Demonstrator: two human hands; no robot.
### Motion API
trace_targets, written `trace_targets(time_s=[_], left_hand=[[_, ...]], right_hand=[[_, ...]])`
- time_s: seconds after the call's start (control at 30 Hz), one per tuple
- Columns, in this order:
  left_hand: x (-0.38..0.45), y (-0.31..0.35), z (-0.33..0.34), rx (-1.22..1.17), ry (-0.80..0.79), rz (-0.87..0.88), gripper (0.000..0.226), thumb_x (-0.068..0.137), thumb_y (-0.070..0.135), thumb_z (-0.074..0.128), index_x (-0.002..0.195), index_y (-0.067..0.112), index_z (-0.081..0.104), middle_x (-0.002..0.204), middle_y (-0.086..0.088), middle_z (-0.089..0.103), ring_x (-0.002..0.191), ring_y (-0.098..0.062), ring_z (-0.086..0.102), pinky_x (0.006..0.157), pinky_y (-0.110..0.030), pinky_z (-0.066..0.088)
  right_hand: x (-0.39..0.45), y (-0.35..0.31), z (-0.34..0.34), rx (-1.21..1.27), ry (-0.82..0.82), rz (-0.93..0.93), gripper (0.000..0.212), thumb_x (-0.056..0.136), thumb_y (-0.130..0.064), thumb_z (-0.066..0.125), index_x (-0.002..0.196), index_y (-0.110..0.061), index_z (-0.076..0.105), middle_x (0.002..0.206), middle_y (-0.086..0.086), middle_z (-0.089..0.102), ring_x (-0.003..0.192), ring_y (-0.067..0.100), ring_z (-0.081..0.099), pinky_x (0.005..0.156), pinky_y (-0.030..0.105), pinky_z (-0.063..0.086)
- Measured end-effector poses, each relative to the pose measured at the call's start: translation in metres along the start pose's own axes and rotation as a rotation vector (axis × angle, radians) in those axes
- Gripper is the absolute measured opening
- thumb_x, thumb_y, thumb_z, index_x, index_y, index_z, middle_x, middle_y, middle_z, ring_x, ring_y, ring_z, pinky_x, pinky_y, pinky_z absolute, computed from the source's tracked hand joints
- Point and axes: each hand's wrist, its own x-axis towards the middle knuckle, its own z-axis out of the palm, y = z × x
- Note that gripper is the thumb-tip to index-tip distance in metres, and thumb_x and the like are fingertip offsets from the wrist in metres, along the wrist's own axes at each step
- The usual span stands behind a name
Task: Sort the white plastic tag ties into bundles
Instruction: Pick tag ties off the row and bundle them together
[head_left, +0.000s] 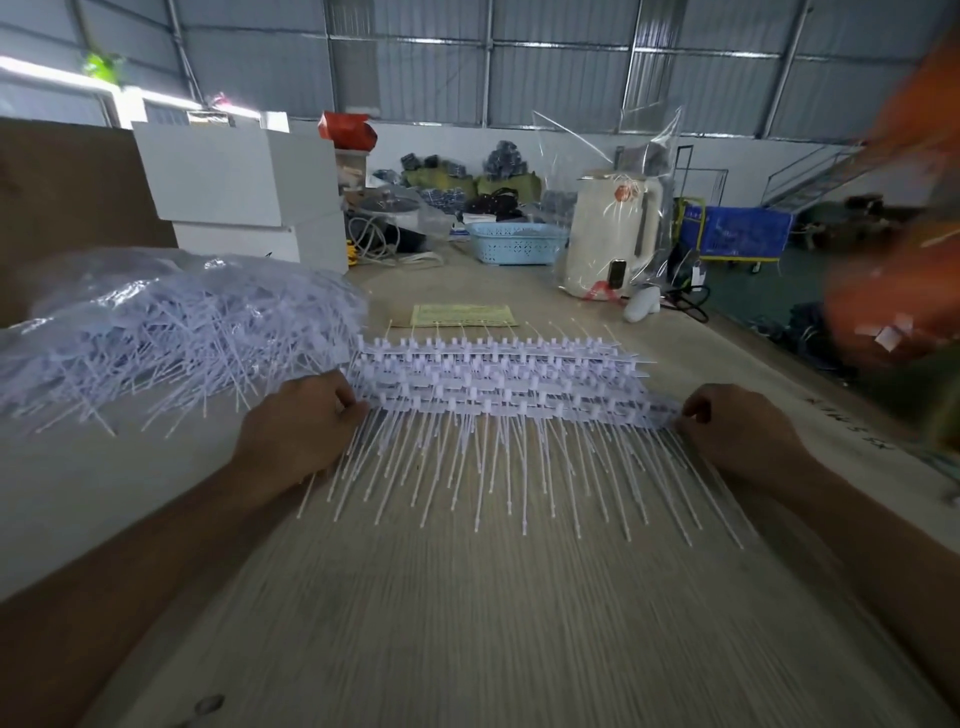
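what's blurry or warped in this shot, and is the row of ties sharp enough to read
Head view: wide-angle lens bends the table edges; an orange shape at right is motion-smeared; daylight blows out upper left; the stacked tag ties between left hand and right hand stay fairly sharp.

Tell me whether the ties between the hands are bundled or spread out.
Spread out: the ties lie fanned flat across the table, tails toward the person.

Two bare forearms are showing here, running in from the bottom corners of the view, no sleeves covering them as far as the frame reaches. The left hand (298, 423) is wearing no glove, ring or watch. The right hand (737, 428) is looking the same: bare wrist, no strap, no band, nothing worn.
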Motion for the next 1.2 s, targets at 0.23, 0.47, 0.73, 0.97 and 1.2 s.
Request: trace_targets(time_s=[0.23,0.47,0.73,0.97,1.2], left_hand=[[0.01,-0.008,0.009,-0.151,0.047,-0.008,0.02,0.095,0.036,0.06,0.076,0.029,0.057,0.08,0.01,0.062,0.078,-0.014,0.061,0.078,-0.037,0.053],[0.015,-0.013,0.014,-0.426,0.091,-0.071,0.019,0.097,0.032,0.059,0.082,0.021,0.063,0.081,0.001,0.066,0.078,-0.015,0.062,0.068,-0.032,0.042],[0.012,-0.013,0.016,-0.44,0.156,0.021,0.016,0.101,0.019,0.054,0.087,0.012,0.058,0.08,-0.001,0.062,0.076,-0.014,0.058,0.065,-0.03,0.037],[0.002,-0.005,0.009,-0.449,0.272,0.223,0.015,0.1,-0.001,0.046,0.088,0.004,0.052,0.076,0.005,0.055,0.072,0.002,0.053,0.064,-0.004,0.035],[-0.003,0.003,0.003,-0.569,0.265,0.24,0.014,0.104,0.0,0.041,0.093,0.001,0.049,0.075,-0.004,0.062,0.072,0.0,0.058,0.069,-0.007,0.039]], right_hand=[[0.001,0.006,0.004,0.16,0.107,-0.015,0.008,0.094,-0.023,0.062,0.09,-0.017,0.065,0.091,0.005,0.067,0.083,0.027,0.06,0.073,0.034,0.047],[0.001,0.006,0.003,0.377,0.373,-0.123,0.007,0.095,-0.024,0.063,0.089,-0.022,0.066,0.09,0.007,0.066,0.075,0.022,0.061,0.067,0.029,0.042],[0.005,0.014,0.004,0.252,0.248,-0.008,0.04,0.099,-0.037,0.054,0.067,-0.016,0.065,0.075,0.006,0.068,0.062,0.015,0.057,0.057,0.024,0.036],[0.008,0.007,0.007,0.468,0.076,0.043,0.021,0.098,-0.031,0.06,0.116,-0.019,0.057,0.103,0.004,0.062,0.084,0.021,0.06,0.071,0.031,0.044],[0.002,0.007,-0.016,1.156,0.192,-0.107,0.034,0.09,0.005,0.063,0.095,-0.026,0.073,0.111,0.002,0.069,0.093,0.014,0.069,0.08,0.029,0.058]])
